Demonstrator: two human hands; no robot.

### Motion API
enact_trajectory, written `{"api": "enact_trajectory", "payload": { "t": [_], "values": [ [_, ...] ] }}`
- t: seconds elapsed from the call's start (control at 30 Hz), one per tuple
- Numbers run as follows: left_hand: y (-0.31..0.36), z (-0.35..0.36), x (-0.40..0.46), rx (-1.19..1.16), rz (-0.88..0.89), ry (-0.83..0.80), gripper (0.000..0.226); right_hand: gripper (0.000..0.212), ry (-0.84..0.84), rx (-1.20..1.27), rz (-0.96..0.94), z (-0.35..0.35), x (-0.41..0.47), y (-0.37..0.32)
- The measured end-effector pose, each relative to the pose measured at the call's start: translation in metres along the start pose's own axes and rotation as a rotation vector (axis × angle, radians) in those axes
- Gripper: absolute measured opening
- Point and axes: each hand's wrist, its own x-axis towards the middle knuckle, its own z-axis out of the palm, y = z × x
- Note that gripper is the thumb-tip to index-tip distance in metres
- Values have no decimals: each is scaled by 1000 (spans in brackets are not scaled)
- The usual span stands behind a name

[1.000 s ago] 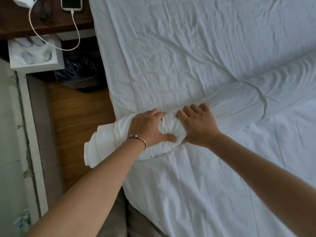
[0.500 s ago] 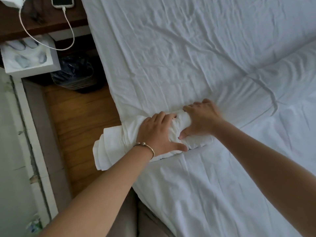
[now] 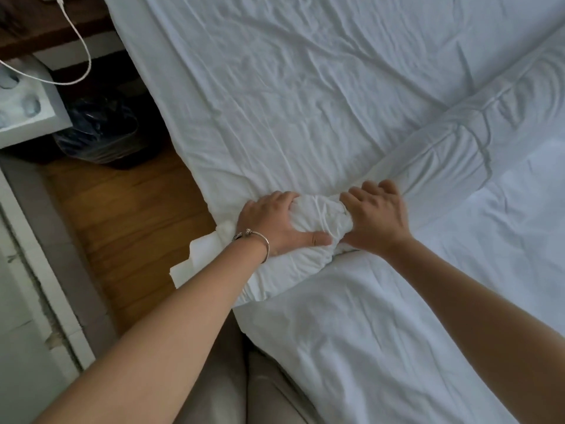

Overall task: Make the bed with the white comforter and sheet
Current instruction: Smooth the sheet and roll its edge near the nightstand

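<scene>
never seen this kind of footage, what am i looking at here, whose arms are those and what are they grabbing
There is no machine here. A person wears a camera on the head, so the single view looks down along their own arms. The left hand, with a bracelet on its wrist, and the right hand both grip a bunched roll of white comforter at the edge of the bed. A wrinkled white sheet covers the mattress beyond it. Beside the bed are a wooden floor, a dark bin bag and a white charging cable.
</scene>
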Motion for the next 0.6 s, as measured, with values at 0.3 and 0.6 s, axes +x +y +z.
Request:
{"api": "enact_trajectory", "payload": {
  "t": [0.3, 0.6],
  "values": [
    [12, 51, -28, 114, 131, 435, 93, 83, -62, -59, -171, -7, -23, 11],
    [32, 98, -53, 224, 232, 723, 76, 121, -789, 37, -232, -37, 23, 27]
  ]
}}
